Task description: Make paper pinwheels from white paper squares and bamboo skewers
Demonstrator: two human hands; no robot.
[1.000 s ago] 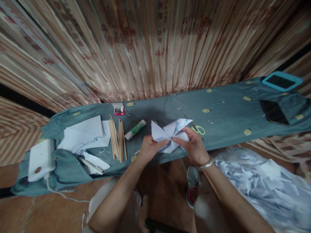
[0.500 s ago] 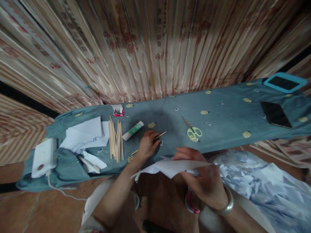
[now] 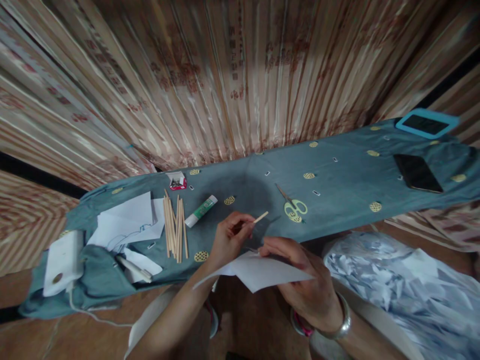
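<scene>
My left hand pinches a thin wooden stick, its pale end pointing up to the right above the cloth. Closed on a folded piece of white paper is my right hand, just right of the left one. The paper spreads leftward over my left wrist. Left of my hands lies a green and white glue stick, beside a bundle of wooden sticks. Scissors with yellow-green handles rest on the cloth beyond my right hand.
White paper sheets, a pen, a white box-shaped device with a cord and a small red box are on the left. A black phone and blue-framed device lie right. A clear bag of paper scraps sits below.
My left hand has lifted the wooden stick off the cloth and brought it right, nearer the paper. My right hand has shifted slightly, still holding the paper. The view has tilted a little.
</scene>
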